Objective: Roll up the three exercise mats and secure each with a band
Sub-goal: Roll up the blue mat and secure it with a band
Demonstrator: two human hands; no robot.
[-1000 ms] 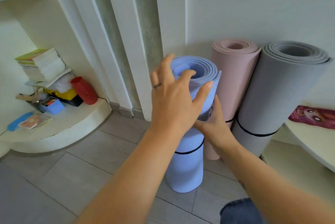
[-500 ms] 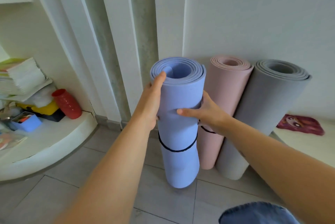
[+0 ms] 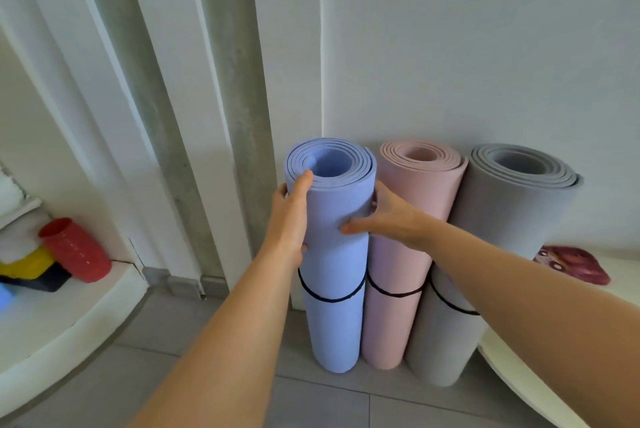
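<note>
Both hands clasp the blue mat [image 3: 337, 327] near its top. The left hand [image 3: 289, 219] wraps its left side, thumb reaching up to the rim, and the right hand [image 3: 391, 216] wraps its right side, thumb lying flat across the front. The fingers of both hands are hidden behind the roll, the right ones in the gap toward the pink mat [image 3: 414, 192]. Both bare forearms reach in from the bottom edge, where they are cut off. The blue mat is tightly rolled and stands upright on the tiled floor [image 3: 104, 393] at the wall [image 3: 450, 46], with a thin black band [image 3: 332, 298] around its middle. It touches the pink mat on its right, which is also upright and has its own pink-mat band [image 3: 391, 293]. The grey mat [image 3: 512, 216] leans beyond that, and its grey-mat band [image 3: 450, 303] is partly covered by the right forearm. A red cylinder [image 3: 76, 251] lies on a ledge [image 3: 52, 327] at the left.
</note>
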